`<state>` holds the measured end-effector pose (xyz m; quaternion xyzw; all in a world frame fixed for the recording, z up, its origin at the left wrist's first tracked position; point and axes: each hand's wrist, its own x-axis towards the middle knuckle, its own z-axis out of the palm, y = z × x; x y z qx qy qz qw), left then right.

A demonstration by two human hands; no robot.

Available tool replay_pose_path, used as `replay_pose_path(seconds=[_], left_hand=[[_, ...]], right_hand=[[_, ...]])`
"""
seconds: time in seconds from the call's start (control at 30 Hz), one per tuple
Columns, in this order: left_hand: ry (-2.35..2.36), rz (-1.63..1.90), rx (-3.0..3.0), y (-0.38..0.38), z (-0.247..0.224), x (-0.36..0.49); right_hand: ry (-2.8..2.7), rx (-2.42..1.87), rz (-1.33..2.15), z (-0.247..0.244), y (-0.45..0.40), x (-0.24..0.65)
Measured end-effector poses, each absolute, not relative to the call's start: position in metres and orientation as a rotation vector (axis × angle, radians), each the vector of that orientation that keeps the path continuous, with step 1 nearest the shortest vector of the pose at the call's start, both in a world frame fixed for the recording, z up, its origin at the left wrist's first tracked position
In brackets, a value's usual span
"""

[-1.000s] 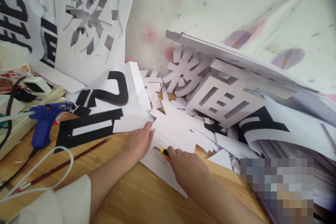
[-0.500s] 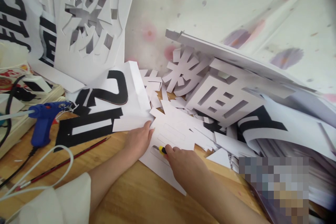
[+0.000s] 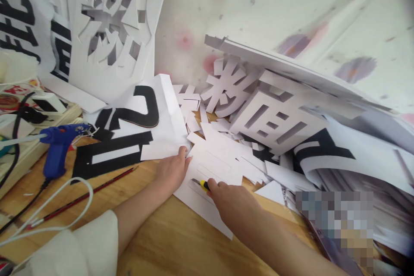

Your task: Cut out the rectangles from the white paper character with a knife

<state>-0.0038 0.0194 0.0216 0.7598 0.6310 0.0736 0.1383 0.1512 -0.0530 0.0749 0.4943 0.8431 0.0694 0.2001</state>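
A white foam board sheet (image 3: 223, 212) lies on the table in front of me, with thin rectangular outlines drawn or scored on it. My right hand (image 3: 226, 196) is closed around a yellow-and-black utility knife (image 3: 204, 185). The knife's blade is out and its tip meets the board near the lower outline. My left hand (image 3: 173, 170) grips the board's left edge, its thumb pointing up and its other fingers mostly hidden. Left of that hand lies a black paper cutout with a white slot (image 3: 97, 171).
At left are a blue glue gun (image 3: 56, 151) with a looping white cord and a red-black pencil (image 3: 93, 196). Cut-out foam characters (image 3: 280, 114) and white scraps (image 3: 252, 168) crowd the back. A stencil board (image 3: 111, 60) leans against the wall. A pixelated patch covers the lower right.
The whole view has shifted slightly. The knife still rests at the lower outline, its tip moved very little along the board. My left hand keeps its hold on the edge.
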Motion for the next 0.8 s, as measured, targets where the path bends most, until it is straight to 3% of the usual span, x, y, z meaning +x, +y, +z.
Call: replay_pose_path(seconds=[0.8], left_hand=[[1.819, 0.216, 2.203, 0.020, 0.022, -0.004]], right_hand=[[2.368, 1.210, 0.292, 0.080, -0.065, 0.165]])
